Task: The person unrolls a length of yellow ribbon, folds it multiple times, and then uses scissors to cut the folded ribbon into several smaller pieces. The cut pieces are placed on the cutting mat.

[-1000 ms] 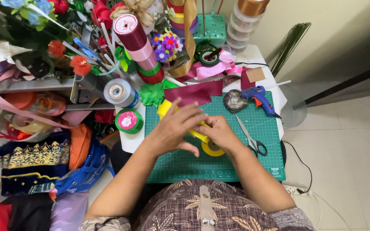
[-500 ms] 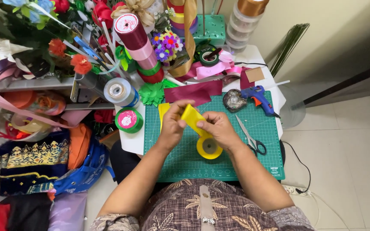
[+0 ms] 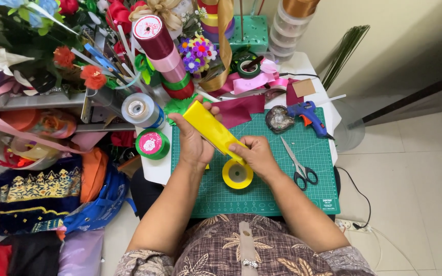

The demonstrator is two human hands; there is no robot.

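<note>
Yellow ribbon [image 3: 212, 128] stretched between both hands above its roll [image 3: 237, 174].

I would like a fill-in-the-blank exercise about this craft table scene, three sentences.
1. Both hands hold a strip of ribbon whose colour is ____.
2. The scissors lie on the cutting mat, whose colour is ____.
3. The glue gun is mostly ____ in colour.

Missing words: yellow; green; blue
</note>
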